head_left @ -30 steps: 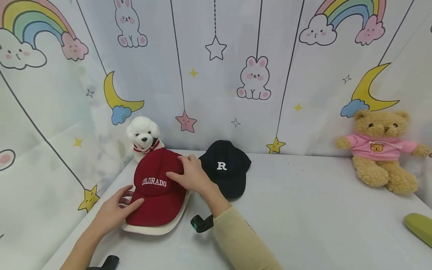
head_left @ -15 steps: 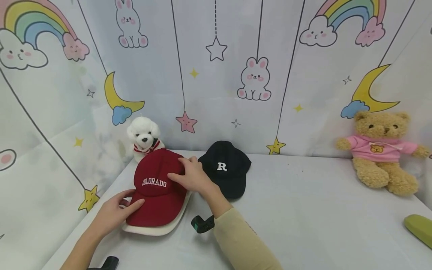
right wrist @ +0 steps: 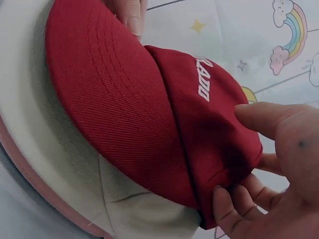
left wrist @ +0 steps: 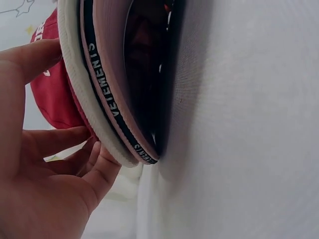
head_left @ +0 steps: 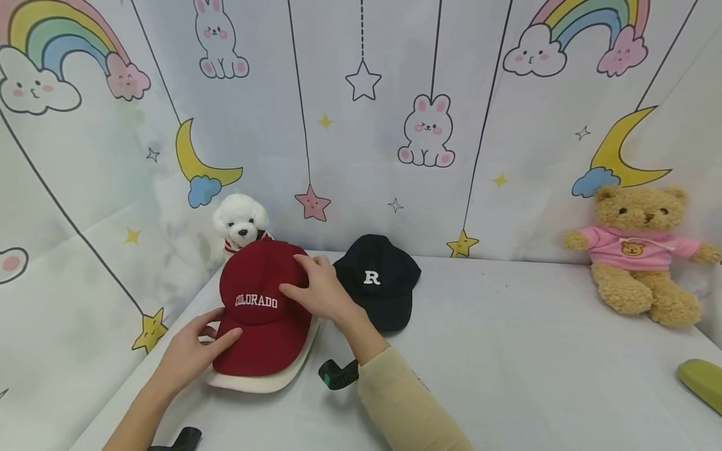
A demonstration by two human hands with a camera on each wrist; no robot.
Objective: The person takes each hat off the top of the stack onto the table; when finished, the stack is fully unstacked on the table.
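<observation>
A red cap (head_left: 261,341) lettered COLORADO lies on top of a cream cap (head_left: 262,383); the left wrist view shows more brims stacked beneath, with a pink brim (left wrist: 112,79) edged by a dark lettered band. My left hand (head_left: 188,351) holds the red cap's left side, thumb on the brim and fingers at the edge. My right hand (head_left: 321,288) grips the crown's right side; in the right wrist view its thumb lies on the crown (right wrist: 224,124) and its fingers curl round the back edge. A black cap (head_left: 375,300) with a white R lies just right of the stack.
A white toy dog (head_left: 241,219) sits behind the caps. A teddy bear (head_left: 634,254) in a pink top is at the back right, and a green object (head_left: 702,382) at the right edge. A patterned cloth (head_left: 361,156) hangs behind the table (head_left: 507,363).
The red cap's crown has shifted slightly up and left, covering more of the toy dog. Both hands keep their places on the red cap.
</observation>
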